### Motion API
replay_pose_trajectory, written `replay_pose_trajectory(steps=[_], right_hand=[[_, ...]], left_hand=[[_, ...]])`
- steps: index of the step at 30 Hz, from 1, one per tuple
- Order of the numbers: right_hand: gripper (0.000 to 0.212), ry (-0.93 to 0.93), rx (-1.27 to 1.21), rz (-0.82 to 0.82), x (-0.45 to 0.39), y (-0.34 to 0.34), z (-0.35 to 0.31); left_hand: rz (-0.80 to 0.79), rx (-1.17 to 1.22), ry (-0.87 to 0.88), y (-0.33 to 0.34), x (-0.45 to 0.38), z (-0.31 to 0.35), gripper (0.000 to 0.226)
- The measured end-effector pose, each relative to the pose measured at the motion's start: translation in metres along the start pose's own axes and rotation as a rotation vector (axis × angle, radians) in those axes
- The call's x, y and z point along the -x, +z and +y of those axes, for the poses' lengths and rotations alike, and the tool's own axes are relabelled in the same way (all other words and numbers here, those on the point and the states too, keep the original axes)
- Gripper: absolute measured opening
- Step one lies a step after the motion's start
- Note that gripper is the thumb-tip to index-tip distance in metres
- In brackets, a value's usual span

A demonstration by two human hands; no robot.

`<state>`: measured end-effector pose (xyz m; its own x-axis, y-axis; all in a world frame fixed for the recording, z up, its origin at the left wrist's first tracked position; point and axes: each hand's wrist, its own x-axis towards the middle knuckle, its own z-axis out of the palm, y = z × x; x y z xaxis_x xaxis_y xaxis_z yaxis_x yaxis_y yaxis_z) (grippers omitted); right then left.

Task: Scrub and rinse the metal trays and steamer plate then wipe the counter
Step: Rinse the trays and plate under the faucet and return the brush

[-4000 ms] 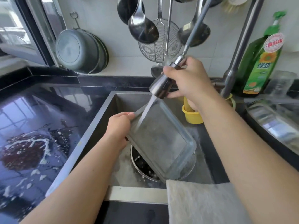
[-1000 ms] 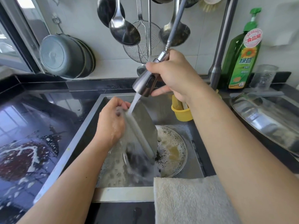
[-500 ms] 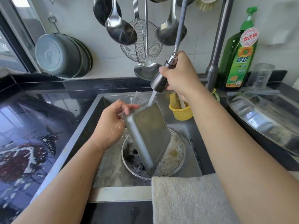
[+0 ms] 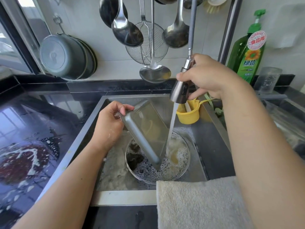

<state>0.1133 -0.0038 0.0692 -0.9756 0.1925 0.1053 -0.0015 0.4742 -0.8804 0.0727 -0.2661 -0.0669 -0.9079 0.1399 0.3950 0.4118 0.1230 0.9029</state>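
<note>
Counter (image 4: 41, 116) at far left, black and glossy, with a red spill and white streaks waiting to be wiped. Next, left hand (image 4: 110, 123) pinching the upper corner of a metal tray (image 4: 145, 129), tilted steeply above the sink (image 4: 212, 146). Probably light and stiff, but wet and slippery; better gripped at the rolled rim than on the flat bottom. Below, a round plate (image 4: 181, 164) full of foam, close under the tray's lower corner. Right hand (image 4: 208, 80) wrapped around the spray head (image 4: 179, 91), water falling just beside the tray. Yellow cup (image 4: 188, 116) behind, towel (image 4: 198, 202) on the front edge.
</note>
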Motion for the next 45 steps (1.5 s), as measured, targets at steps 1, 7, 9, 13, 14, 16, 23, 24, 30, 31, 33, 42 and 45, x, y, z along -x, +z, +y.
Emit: replay_pose_trajectory(steps=[1,7,9,13,14,16,23,24,30,31,33,42,45], right_hand=[[0.027,0.004,-0.026,-0.03,0.002,0.0,-0.002],[0.018,-0.022,-0.13,-0.137,0.011,0.009,-0.014],[0.017,-0.043,-0.166,-0.159,0.013,0.013,-0.016],[0.017,-0.084,-0.245,-0.187,0.014,0.024,-0.021],[0.017,-0.093,-0.258,-0.181,0.013,0.027,-0.022],[0.015,-0.104,-0.271,-0.151,0.011,0.035,-0.024],[0.023,-0.128,-0.321,0.037,-0.006,0.054,-0.012],[0.023,-0.126,-0.315,0.066,-0.01,0.054,-0.008],[0.027,-0.143,-0.022,0.245,-0.023,0.041,0.012],[0.028,-0.139,0.013,0.26,-0.024,0.039,0.013],[0.029,-0.124,0.039,0.255,-0.024,0.035,0.014],[0.031,-0.025,0.143,0.104,0.001,0.007,0.005],[0.026,0.01,0.245,0.074,0.008,-0.015,0.001]], left_hand=[[0.005,-0.012,-0.007,0.0,-0.001,-0.002,0.043],[0.022,-0.073,-0.022,0.002,-0.001,-0.002,0.041],[0.023,-0.068,-0.026,0.003,0.0,-0.001,0.04],[0.002,-0.082,-0.029,0.008,0.002,0.002,0.038],[-0.003,-0.096,-0.029,0.008,0.002,0.001,0.039],[-0.01,-0.122,-0.023,0.007,0.001,-0.001,0.04],[-0.1,-0.136,0.02,0.012,0.006,0.005,0.044],[-0.107,-0.146,0.028,0.013,0.006,0.005,0.045],[-0.112,-0.157,0.002,0.014,0.007,0.009,0.045],[-0.099,-0.158,-0.001,0.014,0.007,0.009,0.045],[-0.036,-0.186,-0.024,0.016,0.008,0.008,0.042],[0.013,-0.853,0.18,0.019,-0.025,0.083,0.011],[-0.114,-1.089,0.246,0.022,-0.037,0.114,0.016]])
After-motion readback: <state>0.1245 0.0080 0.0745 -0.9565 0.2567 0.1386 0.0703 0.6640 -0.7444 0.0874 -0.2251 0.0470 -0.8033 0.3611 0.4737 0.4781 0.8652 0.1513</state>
